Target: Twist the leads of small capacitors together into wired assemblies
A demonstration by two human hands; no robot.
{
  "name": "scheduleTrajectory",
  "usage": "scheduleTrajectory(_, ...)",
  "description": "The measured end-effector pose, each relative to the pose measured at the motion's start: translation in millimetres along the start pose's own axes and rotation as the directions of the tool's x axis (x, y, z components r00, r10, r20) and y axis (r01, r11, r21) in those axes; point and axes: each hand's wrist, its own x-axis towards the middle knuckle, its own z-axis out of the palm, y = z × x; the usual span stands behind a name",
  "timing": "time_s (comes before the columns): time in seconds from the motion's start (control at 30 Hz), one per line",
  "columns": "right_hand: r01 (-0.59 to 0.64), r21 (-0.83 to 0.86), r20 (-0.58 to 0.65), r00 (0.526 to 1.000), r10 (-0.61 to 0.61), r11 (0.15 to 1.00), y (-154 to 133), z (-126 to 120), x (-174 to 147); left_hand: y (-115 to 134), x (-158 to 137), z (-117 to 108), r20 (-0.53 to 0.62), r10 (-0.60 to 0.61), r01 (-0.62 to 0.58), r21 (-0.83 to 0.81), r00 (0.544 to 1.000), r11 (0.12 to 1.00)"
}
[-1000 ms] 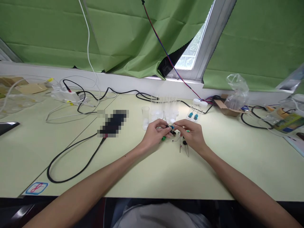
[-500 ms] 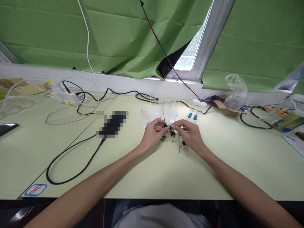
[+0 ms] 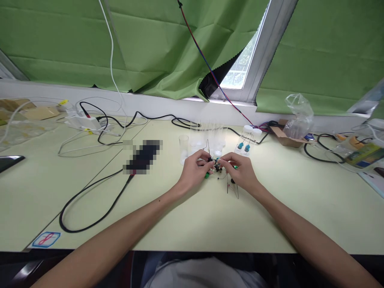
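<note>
My left hand point(image 3: 195, 170) is closed in a pinch on a small black piece with a thin bent wire point(image 3: 208, 147) standing up from it. Opposite it, my right hand point(image 3: 241, 171) pinches at the same spot; a bit of teal shows between the fingertips, too small to name. The two hands nearly touch. Below and between them lie small black parts point(image 3: 218, 168), thin metal rods point(image 3: 227, 185) and a green piece point(image 3: 207, 175), partly hidden by the fingers.
Clear plastic cups point(image 3: 184, 149) stand behind my hands. Right of them are two teal pieces with metal rods point(image 3: 241, 146) and white-capped containers point(image 3: 257, 131). A cardboard box with a plastic bag point(image 3: 298, 120) sits back right. At left are a black cable point(image 3: 90, 231) and a power strip point(image 3: 82, 121).
Both hands stay almost in place, with only slight finger movement at the small parts. The bent wire stands a little more upright, and the whole view has shifted slightly.
</note>
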Motion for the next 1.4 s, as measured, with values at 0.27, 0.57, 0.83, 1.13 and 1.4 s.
scheduleTrajectory(0.27, -0.051, -0.032, 0.027, 0.998, 0.052, 0.998, -2, -1, 0, -1, -1, -1, -0.020, 0.052, -0.050, 0.081, 0.998, 0.995)
scheduleTrajectory(0.57, -0.184, 0.108, 0.078, 0.981, 0.177, 0.977, -5, 1, -1, -4, -1, -1, -0.030, 0.121, -0.116, 0.138, 0.992, 0.984)
scheduleTrajectory(0.83, -0.300, 0.263, 0.175, 0.950, 0.261, 0.917, -7, -1, 3, -6, -1, -1, -0.025, 0.152, -0.145, 0.178, 0.988, 0.973)
scheduleTrajectory(1.13, -0.386, 0.325, 0.247, 0.916, 0.316, 0.863, -11, -3, 3, -6, -1, -2, -0.025, 0.187, -0.176, 0.234, 0.982, 0.956)
scheduleTrajectory(1.4, -0.502, 0.382, 0.345, 0.856, 0.384, 0.776, -8, -5, 4, -9, -1, -2, -0.032, 0.222, -0.207, 0.257, 0.975, 0.944)
